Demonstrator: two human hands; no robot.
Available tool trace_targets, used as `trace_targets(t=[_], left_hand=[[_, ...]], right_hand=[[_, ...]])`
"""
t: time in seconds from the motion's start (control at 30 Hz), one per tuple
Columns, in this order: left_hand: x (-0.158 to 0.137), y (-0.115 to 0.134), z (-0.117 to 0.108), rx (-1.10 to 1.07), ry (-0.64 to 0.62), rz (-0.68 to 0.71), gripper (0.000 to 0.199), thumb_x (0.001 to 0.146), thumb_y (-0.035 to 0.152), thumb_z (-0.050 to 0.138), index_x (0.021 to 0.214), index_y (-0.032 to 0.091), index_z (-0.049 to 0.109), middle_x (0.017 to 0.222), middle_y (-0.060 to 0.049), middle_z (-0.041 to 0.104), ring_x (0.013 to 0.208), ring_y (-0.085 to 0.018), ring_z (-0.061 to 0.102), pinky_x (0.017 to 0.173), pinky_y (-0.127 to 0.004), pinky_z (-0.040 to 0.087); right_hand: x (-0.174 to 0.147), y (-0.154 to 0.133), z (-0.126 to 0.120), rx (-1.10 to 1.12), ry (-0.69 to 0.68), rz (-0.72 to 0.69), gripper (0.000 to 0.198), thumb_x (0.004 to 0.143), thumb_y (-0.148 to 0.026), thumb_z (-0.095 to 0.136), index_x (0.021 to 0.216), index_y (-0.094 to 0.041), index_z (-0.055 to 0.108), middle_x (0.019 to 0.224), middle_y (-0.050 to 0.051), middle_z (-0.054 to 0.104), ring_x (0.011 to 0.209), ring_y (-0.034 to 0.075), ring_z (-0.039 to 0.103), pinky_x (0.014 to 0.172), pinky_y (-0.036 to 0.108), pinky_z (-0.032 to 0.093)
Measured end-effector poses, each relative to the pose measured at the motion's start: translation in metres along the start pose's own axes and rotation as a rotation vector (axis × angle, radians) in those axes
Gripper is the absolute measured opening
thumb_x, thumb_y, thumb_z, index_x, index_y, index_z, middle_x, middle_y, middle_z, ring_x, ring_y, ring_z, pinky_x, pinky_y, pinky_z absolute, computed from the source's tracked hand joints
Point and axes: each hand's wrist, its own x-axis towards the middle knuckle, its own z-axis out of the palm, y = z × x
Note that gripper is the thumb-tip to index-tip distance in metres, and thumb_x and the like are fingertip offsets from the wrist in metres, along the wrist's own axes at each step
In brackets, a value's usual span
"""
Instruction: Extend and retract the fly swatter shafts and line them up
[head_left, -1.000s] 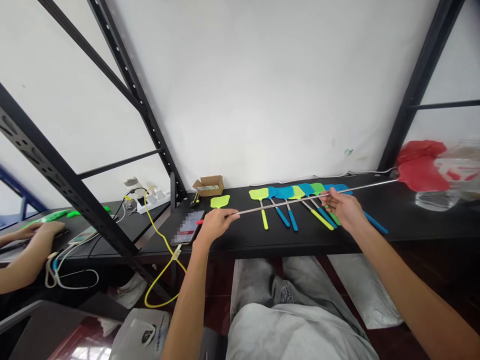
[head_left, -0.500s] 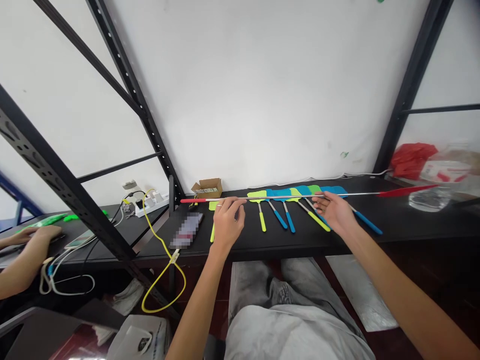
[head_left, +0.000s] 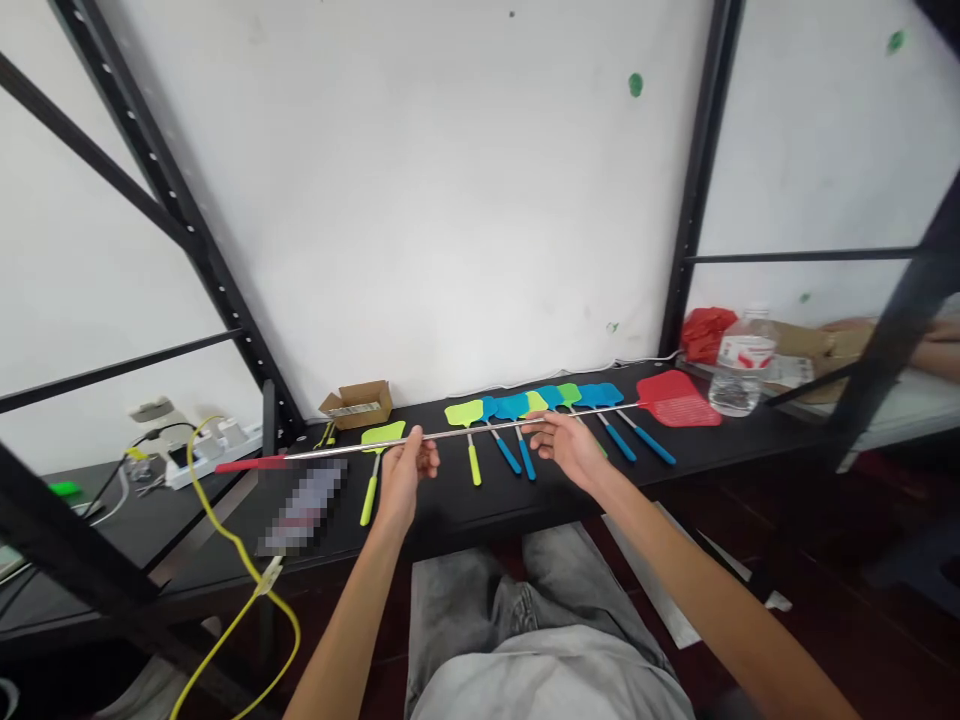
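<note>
A red fly swatter (head_left: 679,399) with a long, drawn-out metal rod stretches across the view, its red handle to the left and its flat head to the right. My left hand (head_left: 401,480) pinches the rod toward the handle side, thumb on top. Farther along, my right hand (head_left: 571,450) has its fingers closed around the rod. Beneath and behind lie several short fly swatters: a yellow-green one (head_left: 382,435) on the left, another yellow-green one (head_left: 465,413) near the middle, and blue ones such as the blue swatter (head_left: 600,395) in an overlapping row.
On the black table (head_left: 465,515) are a phone (head_left: 304,508) with a yellow cable (head_left: 232,535) and a small cardboard box (head_left: 360,403). A water bottle (head_left: 742,365) and a red plastic bag (head_left: 706,333) stand at right. A power strip (head_left: 214,450) lies left, past the rack post.
The view has swung to the right. The red swatter's head, edge-on before, now shows its flat face, and the handle end tilts lower. Both hands stay on the rod.
</note>
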Motion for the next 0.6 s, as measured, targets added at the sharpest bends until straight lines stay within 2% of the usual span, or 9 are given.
trace_targets(t=[0.1,0.3,0.47,0.6], left_hand=[[0.004,0.004,-0.007,-0.047,0.061,0.023,0.035,0.078,0.047,0.067,0.071,0.013,0.06,0.058,-0.001,0.058,0.049,-0.01,0.05,0.045,-0.021,0.038],[0.011,0.017,-0.028,-0.133,0.258,0.049,0.026,0.072,0.038,0.069,0.068,0.014,0.059,0.057,0.001,0.055,0.051,-0.01,0.05,0.044,-0.02,0.039],[0.015,0.023,-0.04,-0.144,0.3,0.083,0.019,0.069,0.031,0.067,0.072,0.014,0.059,0.059,0.001,0.056,0.048,-0.008,0.046,0.043,-0.019,0.037],[0.015,0.024,-0.041,-0.184,0.331,0.039,0.017,0.064,0.026,0.068,0.073,0.014,0.06,0.061,0.002,0.057,0.048,-0.008,0.045,0.045,-0.02,0.038]], right_hand=[[0.003,0.002,-0.002,0.033,0.014,-0.001,0.021,0.08,-0.035,0.065,0.089,-0.018,0.072,0.085,0.008,0.073,0.063,0.015,0.061,0.05,0.024,0.039],[0.007,-0.007,-0.018,0.108,0.138,-0.028,0.016,0.078,-0.034,0.068,0.084,-0.019,0.071,0.078,0.004,0.071,0.059,0.012,0.058,0.049,0.024,0.04],[0.008,-0.012,-0.029,0.124,0.199,-0.048,0.015,0.077,-0.034,0.069,0.084,-0.02,0.07,0.078,0.003,0.071,0.056,0.012,0.057,0.048,0.025,0.039],[0.01,-0.008,-0.03,0.134,0.201,-0.055,0.018,0.076,-0.036,0.071,0.084,-0.021,0.069,0.079,0.003,0.071,0.057,0.013,0.056,0.047,0.025,0.038]])
